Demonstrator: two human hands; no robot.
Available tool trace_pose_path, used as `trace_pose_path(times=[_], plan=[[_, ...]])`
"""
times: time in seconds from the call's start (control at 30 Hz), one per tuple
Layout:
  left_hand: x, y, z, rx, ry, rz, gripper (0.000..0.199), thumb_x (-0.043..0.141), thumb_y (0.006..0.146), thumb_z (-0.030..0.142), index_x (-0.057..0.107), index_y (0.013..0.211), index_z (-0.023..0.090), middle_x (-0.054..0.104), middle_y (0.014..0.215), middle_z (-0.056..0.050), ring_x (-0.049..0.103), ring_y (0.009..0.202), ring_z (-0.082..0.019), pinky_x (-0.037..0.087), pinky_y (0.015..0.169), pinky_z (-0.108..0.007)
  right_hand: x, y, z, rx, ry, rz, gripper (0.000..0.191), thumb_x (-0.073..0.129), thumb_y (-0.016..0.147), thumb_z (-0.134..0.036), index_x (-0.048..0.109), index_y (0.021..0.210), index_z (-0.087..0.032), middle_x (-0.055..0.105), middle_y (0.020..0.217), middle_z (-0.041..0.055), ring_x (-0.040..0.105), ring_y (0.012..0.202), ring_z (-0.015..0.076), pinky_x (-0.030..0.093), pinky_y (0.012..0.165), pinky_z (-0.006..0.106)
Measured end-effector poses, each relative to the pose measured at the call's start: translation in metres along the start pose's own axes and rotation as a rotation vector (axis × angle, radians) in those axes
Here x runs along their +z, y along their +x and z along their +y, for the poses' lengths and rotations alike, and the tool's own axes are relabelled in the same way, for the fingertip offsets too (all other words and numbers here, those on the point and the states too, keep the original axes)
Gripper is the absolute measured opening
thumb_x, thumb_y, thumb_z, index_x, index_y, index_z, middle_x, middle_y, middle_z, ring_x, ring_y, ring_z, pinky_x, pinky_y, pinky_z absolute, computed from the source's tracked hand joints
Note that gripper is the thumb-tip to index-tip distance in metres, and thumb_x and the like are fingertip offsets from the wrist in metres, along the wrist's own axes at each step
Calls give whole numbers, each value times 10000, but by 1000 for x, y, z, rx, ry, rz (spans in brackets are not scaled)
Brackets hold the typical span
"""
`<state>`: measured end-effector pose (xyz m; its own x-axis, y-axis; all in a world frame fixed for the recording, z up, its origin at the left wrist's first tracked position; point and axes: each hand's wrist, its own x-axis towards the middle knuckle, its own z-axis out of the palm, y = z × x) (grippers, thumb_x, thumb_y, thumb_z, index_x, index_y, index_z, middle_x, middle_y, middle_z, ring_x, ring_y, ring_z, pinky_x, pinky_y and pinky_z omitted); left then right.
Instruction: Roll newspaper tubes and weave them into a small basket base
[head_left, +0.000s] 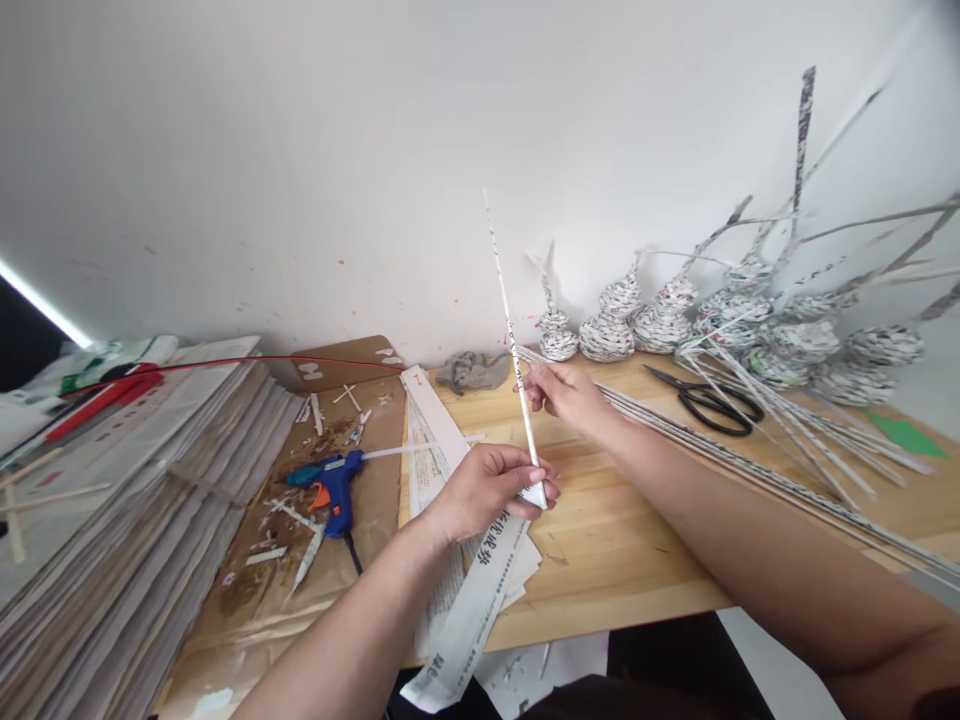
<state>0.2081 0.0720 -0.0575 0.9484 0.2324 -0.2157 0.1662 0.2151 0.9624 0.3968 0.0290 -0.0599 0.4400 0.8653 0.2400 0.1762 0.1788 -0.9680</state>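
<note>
A thin rolled newspaper tube (504, 275) stands nearly upright in front of me, leaning a little to the left at its top. My left hand (506, 485) pinches its wide lower end, where a printed paper strip (480, 600) trails down towards the table's front edge. Higher up, my right hand (559, 390) has its fingers curled round the same tube, a fingertip showing on its left side. Under my left hand lie more flat paper strips (439, 420). Behind my right hand and forearm runs a bundle of finished paper tubes (720, 450).
Left are a blue glue gun (341, 490) on stained cardboard (367, 540) with paper scraps, and a tall newspaper stack (217, 460). A grey cloth (471, 372) lies by the wall. Right are black scissors (712, 400) and several woven paper gourds (606, 335) with projecting stems.
</note>
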Motion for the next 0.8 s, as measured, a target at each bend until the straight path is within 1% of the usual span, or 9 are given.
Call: trace_pose_path(times=[0.1,0.17,0.23,0.3,0.4,0.47,0.53,0.7,0.8], plan=[[0,0,1,20,-32,6,316,685,780,403,700,924,121,688,829,-82,614,690,-125,524,599,-231,4,7,11,-89,-359,-2,426,388,950,-457,686,942,-153,680,833,79,612,688,167,487,682,311],[0,1,1,32,-35,-3,321,685,780,403,705,925,117,683,822,-81,602,665,-114,523,589,-226,14,15,14,-170,-590,-46,385,350,962,-348,641,1121,-153,682,1065,126,637,928,232,478,843,377],[0,1,2,49,-31,-5,327,683,782,402,709,937,115,680,816,-80,604,671,-118,528,594,-233,27,27,15,-276,-761,-110,419,395,935,-291,521,1306,-143,573,1304,156,534,1185,273,406,985,409],[0,0,3,62,-25,-4,337,682,782,403,710,961,118,680,812,-80,609,682,-127,535,604,-246,41,43,17,-313,-827,-155,547,494,892,-298,405,1408,-138,456,1429,163,425,1303,290,343,1049,402],[-1,0,5,72,-15,7,349,683,777,410,716,976,125,680,809,-79,610,692,-136,542,614,-264,58,67,24,-146,-962,-186,525,553,871,-327,454,1372,-204,572,1311,136,522,1197,304,378,986,400],[-3,0,5,74,-9,20,352,687,771,415,719,966,124,679,806,-80,611,710,-145,542,619,-270,64,78,30,-50,-983,-140,370,470,921,-343,561,1247,-195,670,1122,139,602,1062,302,410,909,401],[-4,1,5,74,-12,30,356,690,765,421,718,952,118,679,807,-84,612,725,-152,539,620,-269,68,85,35,0,-963,-73,371,367,964,-384,618,1130,-166,697,999,154,625,997,300,415,866,395],[-6,3,4,71,-32,30,360,699,754,426,712,916,105,674,790,-83,610,705,-144,532,623,-262,66,91,31,109,-804,45,555,401,894,-630,661,917,-140,684,1001,176,586,1053,309,419,848,349],[-6,4,4,55,-56,56,377,724,725,431,709,905,101,675,770,-82,614,702,-148,532,618,-263,54,88,22,173,-615,18,595,355,895,-657,658,991,-154,678,1036,161,614,997,277,467,784,323]])
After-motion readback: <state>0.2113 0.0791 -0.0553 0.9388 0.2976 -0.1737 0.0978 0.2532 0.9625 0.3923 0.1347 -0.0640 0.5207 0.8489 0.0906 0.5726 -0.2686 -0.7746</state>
